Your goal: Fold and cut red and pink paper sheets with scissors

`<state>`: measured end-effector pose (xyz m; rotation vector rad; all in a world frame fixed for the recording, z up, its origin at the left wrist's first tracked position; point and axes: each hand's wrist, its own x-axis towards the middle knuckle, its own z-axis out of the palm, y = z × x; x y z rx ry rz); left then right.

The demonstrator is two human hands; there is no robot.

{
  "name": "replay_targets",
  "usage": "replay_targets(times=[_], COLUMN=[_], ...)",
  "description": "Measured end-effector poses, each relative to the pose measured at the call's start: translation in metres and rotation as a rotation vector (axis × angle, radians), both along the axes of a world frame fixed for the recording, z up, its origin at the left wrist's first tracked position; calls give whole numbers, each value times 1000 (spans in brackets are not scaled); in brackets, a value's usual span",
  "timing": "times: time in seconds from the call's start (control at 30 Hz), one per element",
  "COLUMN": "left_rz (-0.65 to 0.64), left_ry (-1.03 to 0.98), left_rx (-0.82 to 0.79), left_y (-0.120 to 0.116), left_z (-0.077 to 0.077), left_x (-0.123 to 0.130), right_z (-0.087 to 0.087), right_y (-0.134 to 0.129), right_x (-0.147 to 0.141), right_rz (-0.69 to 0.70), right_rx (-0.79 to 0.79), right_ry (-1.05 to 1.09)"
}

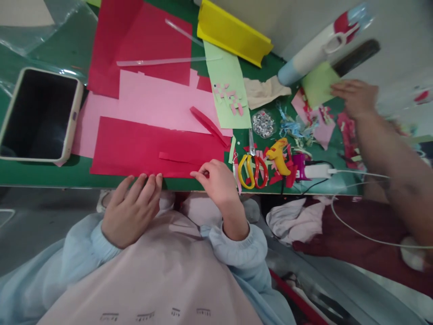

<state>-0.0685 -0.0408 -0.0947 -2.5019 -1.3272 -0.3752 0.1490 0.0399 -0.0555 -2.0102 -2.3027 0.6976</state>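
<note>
A red paper sheet point(135, 144) lies along the near edge of the green table. My left hand point(131, 207) rests on its lower edge, fingers stretched out and nothing held. On the sheet is a narrow red paper strip point(176, 158), its right end running to my right hand point(216, 180). Thumb and fingers of that hand are pinched there; the exact grip is partly hidden. A second, folded red strip point(208, 126) lies just beyond. Right of my right hand are scissors point(253, 169) with yellow and red handles, among paper scraps.
A phone point(39, 115) lies at left. Pink paper point(158, 99), a green sheet point(226, 85) with pink pieces, a yellow folded piece point(233, 31), a tub of googly eyes point(264, 123) and a yellow glue gun point(280, 155) fill the table. At right, another person's hand point(356, 97) holds green paper point(318, 85).
</note>
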Motion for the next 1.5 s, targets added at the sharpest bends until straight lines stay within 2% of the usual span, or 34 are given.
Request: replay_targets(times=[0.13,0.33,0.53,0.67,0.77,0.83,0.97,1.07,1.13,1.2,1.33,1.5], left_rz=[27,49,33,19,41,43,53,73,74,79,134,138], left_ry=[7,28,-3,96,56,25,46,90,119,111,74,84], left_rx=[-6,-119,-160,-106,-152,-177,-154,-153,-138,-166,-241,-239], left_y=[-1,-3,4,11,12,11,8,7,6,6,5,4], left_z=[-2,-2,8,15,16,15,11,11,13,16,19,19], left_x=[-1,-2,4,12,16,17,17,17,18,19,23,24], right_z=[-1,-1,-2,-4,-2,1,6,-4,-16,-28,-41,-46], right_y=[2,3,2,1,1,-2,-24,-52,-69,-80,-89,-94], right_x=[-1,0,2,0,2,7,19,16,7,-3,-14,-14], right_rz=[1,18,46,56,72,78,13,112,210,248,240,171], right_rx=[-21,-9,-5,9,25,95,370,457,453,431,327,322], right_ry=[0,4,17,16,29,51,82,82,48,0,-65,-108])
